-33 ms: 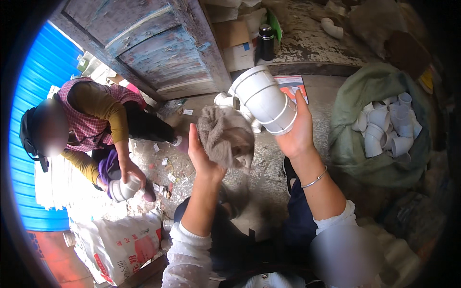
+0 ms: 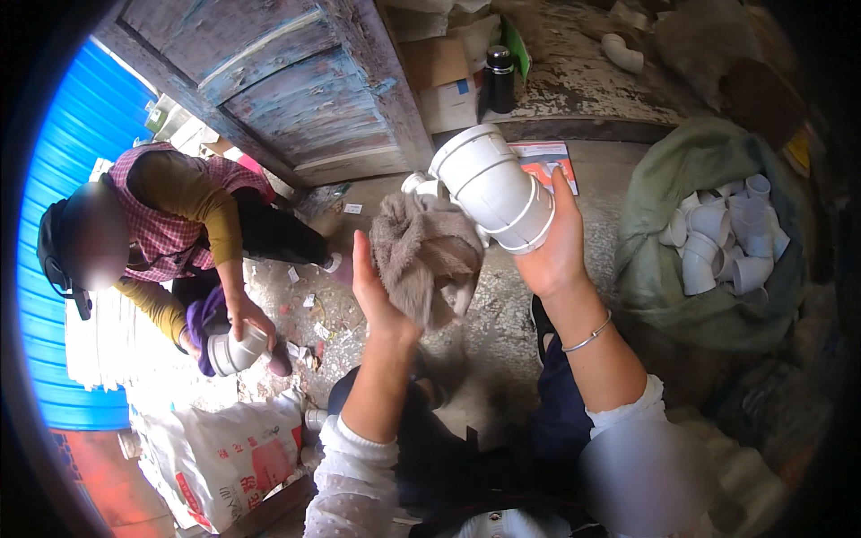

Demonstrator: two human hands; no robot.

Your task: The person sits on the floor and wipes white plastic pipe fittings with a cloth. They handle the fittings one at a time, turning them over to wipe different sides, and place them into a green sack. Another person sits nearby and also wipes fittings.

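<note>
My right hand (image 2: 554,240) holds up a large white plastic pipe elbow (image 2: 493,186), fingers behind its ribbed lower end and thumb along the side. A crumpled grey-brown cloth (image 2: 421,251) is in my left hand (image 2: 384,300), whose thumb points up while the other fingers are hidden behind the cloth. The cloth hangs just left of the elbow; whether they touch I cannot tell. Behind them, smaller white pipe fittings (image 2: 417,185) lie on the floor, partly covered.
A green sack (image 2: 641,260) of white pipe elbows stands on the right. On the left a co-worker (image 2: 193,193) bends over another white fitting (image 2: 238,351) with a purple cloth. A white printed bag (image 2: 224,457) lies lower left. A black flask (image 2: 500,81) stands near the wooden door (image 2: 296,99).
The cloth in my left hand has swung slightly right and down, and its folds have shifted. My right hand and the pipe elbow have hardly moved.
</note>
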